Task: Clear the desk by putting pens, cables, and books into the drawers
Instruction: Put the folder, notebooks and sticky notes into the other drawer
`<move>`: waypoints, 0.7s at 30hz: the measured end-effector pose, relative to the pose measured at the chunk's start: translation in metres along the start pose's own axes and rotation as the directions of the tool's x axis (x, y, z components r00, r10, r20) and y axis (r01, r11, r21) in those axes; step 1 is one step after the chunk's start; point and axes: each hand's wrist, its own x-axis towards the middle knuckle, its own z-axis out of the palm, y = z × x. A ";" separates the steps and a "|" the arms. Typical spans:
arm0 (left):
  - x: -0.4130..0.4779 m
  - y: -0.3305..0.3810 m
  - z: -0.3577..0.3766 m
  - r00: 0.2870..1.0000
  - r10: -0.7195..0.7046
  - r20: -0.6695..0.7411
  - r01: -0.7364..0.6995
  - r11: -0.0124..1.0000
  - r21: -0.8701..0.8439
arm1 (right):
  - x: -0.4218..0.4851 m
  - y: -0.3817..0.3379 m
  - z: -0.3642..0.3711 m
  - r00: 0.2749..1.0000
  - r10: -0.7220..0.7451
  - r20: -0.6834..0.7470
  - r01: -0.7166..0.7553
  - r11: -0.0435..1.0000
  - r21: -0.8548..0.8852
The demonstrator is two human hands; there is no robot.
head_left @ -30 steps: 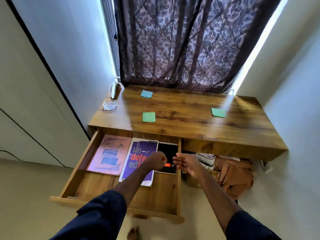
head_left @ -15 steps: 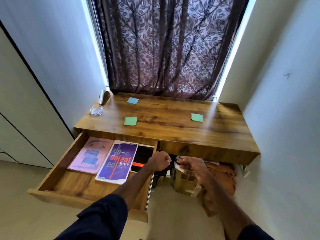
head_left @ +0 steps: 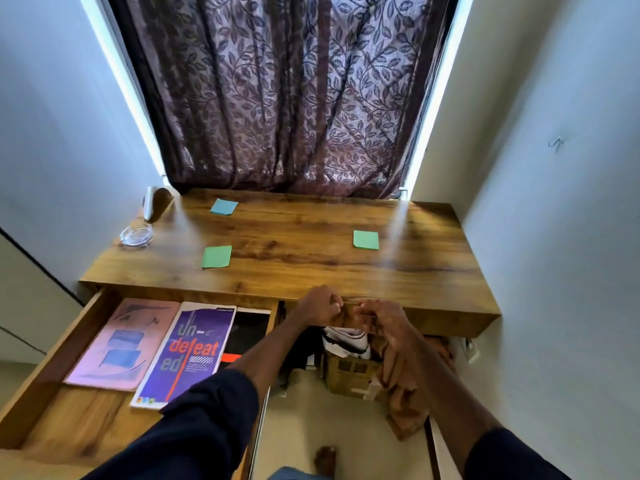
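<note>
The pink book (head_left: 121, 344), purple book (head_left: 188, 351) and black book (head_left: 247, 332) lie flat, side by side, in the open left drawer (head_left: 45, 382). Within the last second both hands have left that drawer and moved right. The left hand (head_left: 320, 306) and right hand (head_left: 381, 320) now sit close together at the top edge of the shut right drawer (head_left: 433, 317), fingers (head_left: 363, 308) curled. I cannot tell whether they grip its lip or pinch some small thing between them. The books look stowed, so opening the second drawer is probably next. The desk (head_left: 311, 271) carries sticky notes (head_left: 217, 256) and a glass dish (head_left: 136, 235); I see no pens or cables.
</note>
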 end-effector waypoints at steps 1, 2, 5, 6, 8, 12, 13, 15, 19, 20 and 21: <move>0.016 0.000 -0.002 1.000 -0.004 0.003 0.004 1.000 -0.014 | 0.013 -0.006 -0.003 1.000 0.007 0.000 -0.007 1.000 -0.004; 0.029 0.000 -0.003 1.000 -0.013 0.005 0.013 1.000 -0.023 | 0.025 -0.011 -0.006 1.000 0.018 -0.003 -0.018 1.000 -0.014; 0.068 0.002 -0.009 1.000 -0.030 0.008 0.030 0.999 -0.038 | 0.061 -0.030 -0.012 1.000 0.010 -0.021 -0.011 0.998 -0.060; 0.082 0.003 -0.011 0.999 -0.037 0.016 0.037 0.999 -0.036 | 0.074 -0.036 -0.014 1.000 0.000 -0.019 -0.002 0.998 -0.060; 0.105 0.005 -0.015 0.999 -0.047 0.009 0.047 0.998 -0.031 | 0.097 -0.047 -0.019 1.000 -0.004 -0.017 0.003 0.997 -0.073; 0.141 0.004 -0.014 0.995 -0.099 -0.004 0.099 0.994 -0.052 | 0.143 -0.055 -0.030 0.997 -0.022 -0.079 0.009 0.986 -0.167; 0.145 0.005 -0.014 0.994 -0.105 -0.009 0.104 0.993 -0.049 | 0.151 -0.057 -0.031 0.993 -0.042 -0.109 0.020 0.980 -0.198; 0.172 0.006 -0.013 0.991 -0.133 -0.006 0.133 0.990 -0.048 | 0.183 -0.067 -0.037 0.985 -0.070 -0.159 0.027 0.965 -0.262; 0.218 0.012 -0.010 0.989 -0.151 0.005 0.151 0.988 0.044 | 0.241 -0.081 -0.045 0.965 -0.184 -0.186 0.069 0.865 -0.498; 0.229 0.013 -0.009 0.990 -0.144 0.006 0.143 0.987 0.074 | 0.255 -0.082 -0.047 0.957 -0.203 -0.208 0.060 0.837 -0.543; 0.242 0.014 -0.009 0.991 -0.135 0.010 0.133 0.985 0.106 | 0.269 -0.085 -0.048 0.952 -0.213 -0.220 0.048 0.814 -0.579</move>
